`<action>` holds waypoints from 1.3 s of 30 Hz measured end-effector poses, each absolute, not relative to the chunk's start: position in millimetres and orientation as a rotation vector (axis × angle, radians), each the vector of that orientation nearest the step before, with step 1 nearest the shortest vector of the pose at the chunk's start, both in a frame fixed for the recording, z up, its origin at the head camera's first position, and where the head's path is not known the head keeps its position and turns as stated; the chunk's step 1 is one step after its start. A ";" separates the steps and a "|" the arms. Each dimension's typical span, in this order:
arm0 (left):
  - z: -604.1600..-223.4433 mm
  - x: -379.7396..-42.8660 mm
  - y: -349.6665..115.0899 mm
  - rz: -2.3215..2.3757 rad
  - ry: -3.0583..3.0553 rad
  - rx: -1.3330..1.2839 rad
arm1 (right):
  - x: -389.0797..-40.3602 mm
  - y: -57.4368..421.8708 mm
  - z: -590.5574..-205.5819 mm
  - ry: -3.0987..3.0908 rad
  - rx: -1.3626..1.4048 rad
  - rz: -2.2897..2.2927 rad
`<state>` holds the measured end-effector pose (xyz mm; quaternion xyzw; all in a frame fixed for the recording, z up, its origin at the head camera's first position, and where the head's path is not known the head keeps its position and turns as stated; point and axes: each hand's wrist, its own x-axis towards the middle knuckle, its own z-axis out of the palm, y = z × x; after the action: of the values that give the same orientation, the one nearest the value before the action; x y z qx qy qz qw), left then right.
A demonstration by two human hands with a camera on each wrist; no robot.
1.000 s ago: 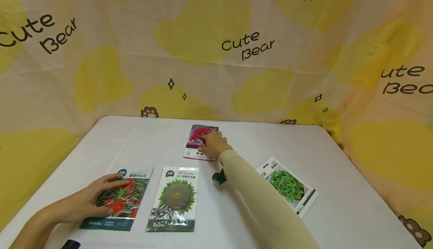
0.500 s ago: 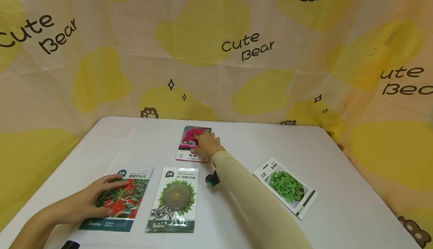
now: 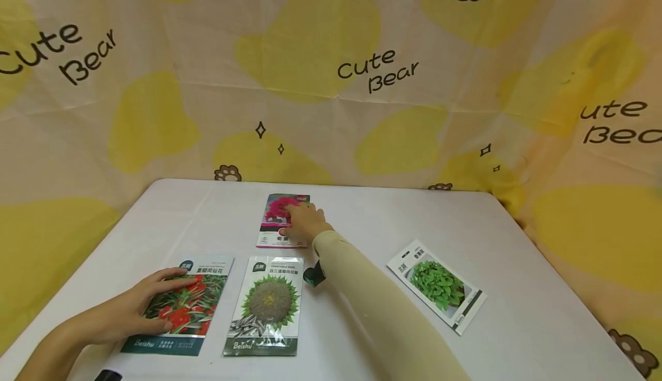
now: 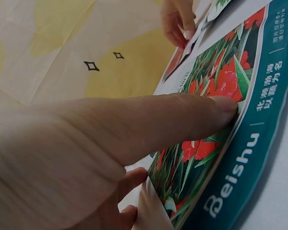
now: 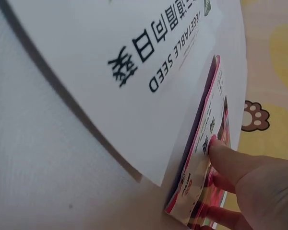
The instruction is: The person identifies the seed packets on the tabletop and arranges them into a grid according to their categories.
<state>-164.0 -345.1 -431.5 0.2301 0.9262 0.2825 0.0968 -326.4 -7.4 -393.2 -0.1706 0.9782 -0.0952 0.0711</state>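
Observation:
In the head view my left hand (image 3: 137,309) rests on a seed packet with red flowers (image 3: 178,318), thumb and fingers spread over its front. The left wrist view shows that thumb (image 4: 182,117) lying straight across the picture. At the far side of the table my right hand (image 3: 306,221) touches a seed packet with a pink flower (image 3: 274,223). Its thumb (image 5: 228,155) and fingertips press on the packet's face in the right wrist view. Nearer to me, between the hands, lies a sunflower seed packet (image 3: 269,306), face up and untouched.
A seed packet with green leaves (image 3: 437,286) lies slanted on the right of the white table (image 3: 517,312). Behind the table's far edge hangs a yellow patterned cloth (image 3: 310,82). A black object (image 3: 108,375) shows at the bottom left.
The right hand has slid the pink-flower seed packet to the left along the far side of the table, above the sunflower packet. The left hand and the other packets stay put.

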 end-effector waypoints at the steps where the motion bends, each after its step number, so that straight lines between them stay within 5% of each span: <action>1: -431.8 -164.0 -345.0 0.841 2.740 0.691 | -326.2 -8.1 -393.3 2.933 -0.519 -0.285; 39: -425.2 -156.1 -340.9 0.840 2.727 0.668 | -307.4 -52.0 -381.6 2.879 -0.745 -0.107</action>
<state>-156.1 -340.9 -425.2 0.2266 0.9254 0.2851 0.1053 -307.4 -52.0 -381.6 -0.2495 0.9642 -0.0357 0.0827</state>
